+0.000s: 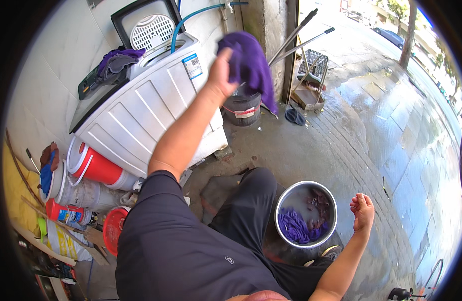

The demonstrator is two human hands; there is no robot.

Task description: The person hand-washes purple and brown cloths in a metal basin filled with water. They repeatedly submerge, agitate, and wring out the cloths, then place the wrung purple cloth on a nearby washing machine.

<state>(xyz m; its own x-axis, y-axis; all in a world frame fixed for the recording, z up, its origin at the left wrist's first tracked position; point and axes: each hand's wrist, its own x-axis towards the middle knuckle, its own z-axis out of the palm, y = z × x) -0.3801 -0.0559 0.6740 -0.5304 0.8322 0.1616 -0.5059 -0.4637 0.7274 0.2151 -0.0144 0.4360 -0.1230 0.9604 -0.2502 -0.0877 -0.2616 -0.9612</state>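
Note:
My left hand [220, 75] is raised in front of a white washing machine [152, 109], gripping a purple cloth [248, 56] that is blurred and hangs down. Behind that cloth stands a dark bucket [243, 109], its top partly hidden. To the right, my right hand [362, 212] hovers with fingers curled and nothing visible in it. Just left of it, a round metal basin [335, 210] on the floor holds cloudy water, a purple garment [293, 227] and some brown cloth [320, 205]. More purple and grey cloth [120, 64] lies on top of the machine.
A blue hose [191, 15] runs into the machine beside its raised lid [152, 32]. Red and white buckets [99, 163] crowd the left side. Slippers [295, 117], a long-handled dustpan [308, 98] and poles stand near the doorway. Wet paving [396, 120] stretches along the right.

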